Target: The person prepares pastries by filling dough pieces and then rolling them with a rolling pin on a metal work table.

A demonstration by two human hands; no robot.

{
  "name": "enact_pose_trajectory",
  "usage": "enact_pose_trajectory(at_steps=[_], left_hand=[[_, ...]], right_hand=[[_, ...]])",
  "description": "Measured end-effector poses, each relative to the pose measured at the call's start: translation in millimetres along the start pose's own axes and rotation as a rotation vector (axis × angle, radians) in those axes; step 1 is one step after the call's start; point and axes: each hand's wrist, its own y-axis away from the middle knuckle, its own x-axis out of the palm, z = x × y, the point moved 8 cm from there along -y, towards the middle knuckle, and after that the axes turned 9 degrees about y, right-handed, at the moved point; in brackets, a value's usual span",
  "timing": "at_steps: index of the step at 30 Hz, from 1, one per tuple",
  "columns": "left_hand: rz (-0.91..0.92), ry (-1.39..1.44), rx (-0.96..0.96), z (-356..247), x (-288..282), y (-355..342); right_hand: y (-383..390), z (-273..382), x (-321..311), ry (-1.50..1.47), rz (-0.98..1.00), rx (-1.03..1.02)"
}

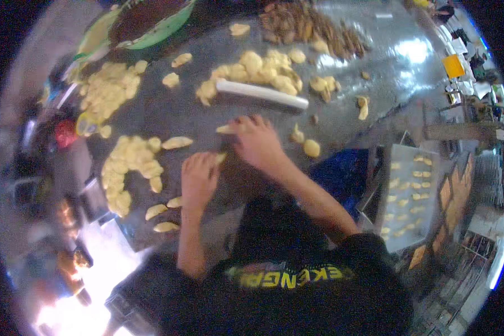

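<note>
Both my hands are low over the dark work table (199, 120), amid pale yellow dough. My left hand (199, 175) has its fingers bent over a small piece of dough (221, 158), whose end shows beside the thumb. Farther off and to the right, my right hand (256, 140) curls over another piece of dough (224, 129) that sticks out on its left. Blur hides how firmly the fingers grip. A white rolling pin (261, 95) lies just beyond the right hand. Shaped dough pieces (177, 143) rest near the left hand.
Heaps of dough balls (111, 87) (131, 162) sit at left, with more dough (257, 68) behind the rolling pin. A brown heap of pieces (308, 28) and a green basin (165, 28) stand farther back. To the right, a tray (403, 242) carries rows of shaped dough.
</note>
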Motion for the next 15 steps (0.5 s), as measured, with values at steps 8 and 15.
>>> enact_pose_trajectory(at_steps=[8,15], left_hand=[[0.045,0.193,-0.113,30,-9,12],[-0.085,0.270,-0.147,28,-71,36]], right_hand=[[-6,-10,22,-0.100,0.018,0.008],[-17,20,-26,-0.273,0.057,0.041]])
